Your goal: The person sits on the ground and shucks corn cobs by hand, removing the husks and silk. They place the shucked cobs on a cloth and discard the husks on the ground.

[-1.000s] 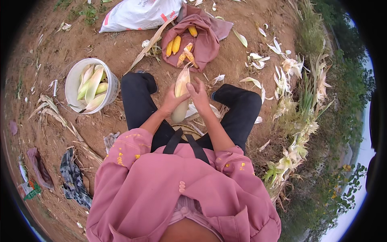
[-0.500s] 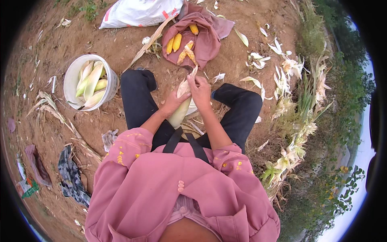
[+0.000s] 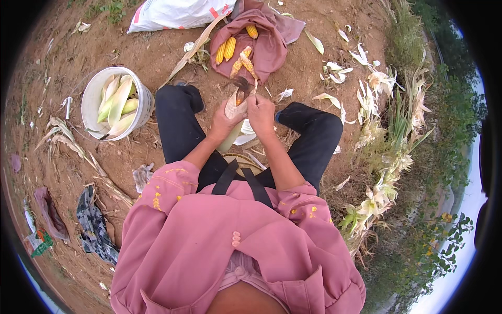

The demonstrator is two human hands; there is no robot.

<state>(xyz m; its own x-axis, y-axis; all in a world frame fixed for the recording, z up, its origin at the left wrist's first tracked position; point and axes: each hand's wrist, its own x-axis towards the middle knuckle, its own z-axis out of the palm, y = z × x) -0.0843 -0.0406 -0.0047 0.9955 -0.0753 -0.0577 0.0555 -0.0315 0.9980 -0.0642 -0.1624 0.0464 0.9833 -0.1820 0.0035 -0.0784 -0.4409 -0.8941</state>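
Between my knees, my left hand (image 3: 226, 121) is wrapped round an ear of corn (image 3: 230, 139) that is mostly covered by pale husk. At its far tip the husk is parted, showing brown silk (image 3: 240, 83) and a bit of orange kernels. My right hand (image 3: 261, 112) is closed beside the ear, pinching a strip of corn husk (image 3: 255, 88) whose end sticks up past the fingers. Just beyond, husked yellow corn cobs (image 3: 229, 48) lie on a reddish-brown cloth sack (image 3: 269, 57). Two of the cobs (image 3: 244, 62) are mottled and lie crossed.
At left stands a white bucket (image 3: 143, 116) with several unhusked ears. A stuffed white sack (image 3: 178, 14) lies at the far side. Loose husks (image 3: 368, 104) and plants line the right. Camouflage cloth (image 3: 94, 225) and a brown cloth (image 3: 50, 214) lie at the left.
The husk at the ear's tip has come apart, uncovering silk and kernels. My right hand has closed on a husk strip and moved slightly away from the ear.
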